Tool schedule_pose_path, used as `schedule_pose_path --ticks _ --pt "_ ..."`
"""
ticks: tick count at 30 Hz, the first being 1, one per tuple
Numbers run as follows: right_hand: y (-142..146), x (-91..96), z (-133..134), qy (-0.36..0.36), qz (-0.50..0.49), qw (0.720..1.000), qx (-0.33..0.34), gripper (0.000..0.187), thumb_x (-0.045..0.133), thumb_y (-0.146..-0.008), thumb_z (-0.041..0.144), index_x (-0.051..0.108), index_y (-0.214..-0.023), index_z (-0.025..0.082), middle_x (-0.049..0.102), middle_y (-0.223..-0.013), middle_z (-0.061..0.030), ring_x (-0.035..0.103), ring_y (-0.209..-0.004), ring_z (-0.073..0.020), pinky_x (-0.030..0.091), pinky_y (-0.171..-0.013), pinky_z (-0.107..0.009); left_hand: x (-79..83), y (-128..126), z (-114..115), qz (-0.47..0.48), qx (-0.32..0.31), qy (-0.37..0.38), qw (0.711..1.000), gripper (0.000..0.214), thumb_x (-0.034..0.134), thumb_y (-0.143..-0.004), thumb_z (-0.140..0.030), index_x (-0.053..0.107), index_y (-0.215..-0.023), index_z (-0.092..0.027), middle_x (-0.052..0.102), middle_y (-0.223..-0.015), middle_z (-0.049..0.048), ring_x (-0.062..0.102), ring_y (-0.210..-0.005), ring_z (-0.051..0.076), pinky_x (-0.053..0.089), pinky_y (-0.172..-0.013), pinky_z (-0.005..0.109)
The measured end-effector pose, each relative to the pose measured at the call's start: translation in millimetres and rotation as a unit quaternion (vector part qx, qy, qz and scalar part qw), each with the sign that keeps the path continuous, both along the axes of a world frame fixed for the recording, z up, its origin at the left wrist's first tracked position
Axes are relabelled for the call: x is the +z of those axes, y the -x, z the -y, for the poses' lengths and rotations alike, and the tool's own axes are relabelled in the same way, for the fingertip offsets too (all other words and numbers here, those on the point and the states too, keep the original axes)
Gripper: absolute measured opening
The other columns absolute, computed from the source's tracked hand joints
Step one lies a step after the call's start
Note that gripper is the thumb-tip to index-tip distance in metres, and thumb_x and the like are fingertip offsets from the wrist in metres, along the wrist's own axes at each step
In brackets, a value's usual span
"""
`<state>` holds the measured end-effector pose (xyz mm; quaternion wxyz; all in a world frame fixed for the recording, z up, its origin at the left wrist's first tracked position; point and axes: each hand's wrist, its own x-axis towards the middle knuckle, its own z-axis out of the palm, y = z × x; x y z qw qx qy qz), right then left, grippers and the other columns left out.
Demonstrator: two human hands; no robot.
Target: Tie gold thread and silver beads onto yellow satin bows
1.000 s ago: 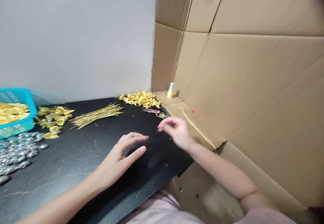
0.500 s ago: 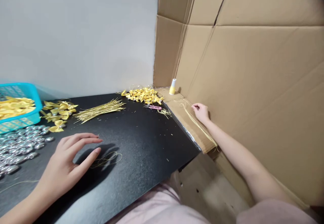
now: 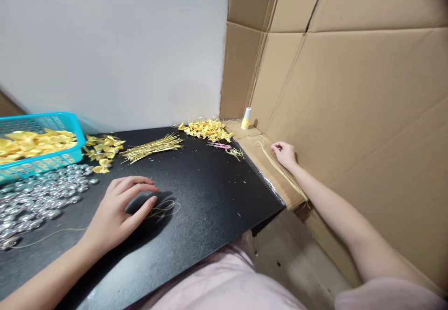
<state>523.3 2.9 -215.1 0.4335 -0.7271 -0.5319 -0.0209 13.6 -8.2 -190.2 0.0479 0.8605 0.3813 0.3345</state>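
Observation:
My left hand (image 3: 117,209) rests on the black table (image 3: 210,193), fingers curved and apart, fingertips touching a loop of thin gold thread (image 3: 164,208) that trails off to the left. My right hand (image 3: 285,153) reaches onto the cardboard flap (image 3: 255,153) beside the table, fingers pinched together at the end of a bundle of gold strands (image 3: 282,172) lying there. What the pinch holds is too small to make out.
A blue basket (image 3: 38,144) of yellow ribbon pieces stands far left, with several silver beads (image 3: 38,198) before it. Yellow bows (image 3: 103,149), a gold wire bundle (image 3: 154,145), another bow pile (image 3: 206,130), pink scissors (image 3: 220,145) and a small bottle (image 3: 246,118) lie along the back. Cardboard walls stand right.
My right hand left the table's middle and reached right onto the cardboard flap. My left hand slid left along the table, and a loop of gold thread now lies at its fingertips.

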Motion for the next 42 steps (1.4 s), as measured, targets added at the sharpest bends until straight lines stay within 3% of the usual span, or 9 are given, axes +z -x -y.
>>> schedule_pose_path --ticks 11,17,21,23,26,30,35,39,42 --pt "1.7 0.5 2.1 -0.036 0.001 0.999 -0.017 0.017 0.061 -0.07 0.029 0.07 -0.072 0.015 0.072 -0.071 -0.0086 0.063 -0.062 -0.0176 0.052 -0.066 -0.03 -7.9 0.0 -4.0 -0.054 -0.003 0.036 0.998 0.021 0.055 -0.078 -0.038 0.067 -0.089 -0.025 0.065 -0.105 0.0067 0.053 -0.103 0.029 0.04 -0.092 0.045" --pt "7.2 19.4 14.6 -0.131 0.014 0.991 -0.032 0.018 0.057 -0.072 0.029 0.068 -0.078 0.015 0.07 -0.085 -0.0107 0.062 -0.07 -0.0182 0.051 -0.066 -0.033 6.7 6.2 -1.3 -0.084 0.003 0.037 0.996 0.022 0.053 -0.078 -0.029 0.065 -0.094 -0.022 0.059 -0.112 0.0082 0.047 -0.107 0.028 0.036 -0.096 0.047" --pt "67.0 46.1 18.2 -0.196 0.119 0.969 0.095 0.008 0.062 -0.075 0.027 0.067 -0.074 0.021 0.07 -0.084 -0.0076 0.064 -0.082 -0.0223 0.05 -0.078 -0.038 20.3 18.1 -6.1 -0.138 -0.05 0.105 0.984 0.019 0.061 -0.076 -0.033 0.065 -0.091 -0.023 0.056 -0.112 0.0066 0.044 -0.108 0.028 0.035 -0.097 0.045" --pt "122.5 54.9 21.3 -0.141 0.122 0.949 0.253 0.006 0.064 -0.078 0.026 0.067 -0.075 0.023 0.07 -0.084 -0.0051 0.064 -0.084 -0.0209 0.049 -0.083 -0.038 24.7 22.8 -7.8 -0.162 -0.071 0.147 0.973 0.022 0.065 -0.074 -0.038 0.065 -0.09 -0.023 0.056 -0.109 0.006 0.044 -0.107 0.027 0.036 -0.095 0.043" --pt "213.1 55.5 23.4 0.022 0.141 0.864 0.483 0.007 0.067 -0.081 0.028 0.068 -0.079 0.022 0.069 -0.091 -0.0045 0.062 -0.09 -0.0198 0.046 -0.086 -0.036 27.7 26.8 -8.2 -0.188 -0.084 0.197 0.958 0.028 0.07 -0.071 -0.043 0.066 -0.09 -0.023 0.057 -0.106 0.0054 0.046 -0.104 0.027 0.037 -0.093 0.04" --pt "293.1 43.0 15.0 0.155 0.168 0.81 0.539 0.021 0.073 -0.076 0.035 0.067 -0.087 0.019 0.067 -0.095 -0.0064 0.058 -0.091 -0.0218 0.042 -0.08 -0.036 31.1 34.7 -9.5 -0.195 -0.074 0.239 0.948 0.036 0.075 -0.065 -0.045 0.067 -0.091 -0.022 0.06 -0.098 0.0042 0.052 -0.097 0.025 0.04 -0.089 0.036" --pt "312.3 33.2 8.8 0.198 0.187 0.781 0.562 0.01 0.066 -0.084 0.024 0.063 -0.076 0.018 0.066 -0.087 -0.0031 0.058 -0.086 -0.018 0.038 -0.078 -0.033 45.7 66.1 -18.2 -0.168 -0.006 0.318 0.933 0.038 0.074 -0.063 -0.041 0.067 -0.095 -0.02 0.067 -0.097 0.0039 0.059 -0.092 0.023 0.045 -0.079 0.031" --pt "305.6 24.4 9.4 0.17 0.176 0.785 0.569 0.014 0.058 -0.089 0.024 0.059 -0.077 0.018 0.064 -0.086 -0.0035 0.056 -0.084 -0.0179 0.038 -0.079 -0.035 58.8 89.5 -23.5 -0.107 0.095 0.28 0.949 0.029 0.063 -0.075 -0.04 0.066 -0.093 -0.018 0.067 -0.099 0.0067 0.06 -0.093 0.023 0.045 -0.08 0.033" --pt "301.8 16.8 5.9 0.15 0.103 0.797 0.575 0.013 0.056 -0.089 0.021 0.057 -0.077 0.018 0.062 -0.085 -0.0031 0.054 -0.081 -0.0167 0.04 -0.078 -0.033 57.9 86.4 -22.5 -0.103 0.059 0.292 0.949 0.028 0.065 -0.075 -0.039 0.067 -0.093 -0.018 0.067 -0.099 0.0057 0.06 -0.091 0.021 0.045 -0.08 0.032"
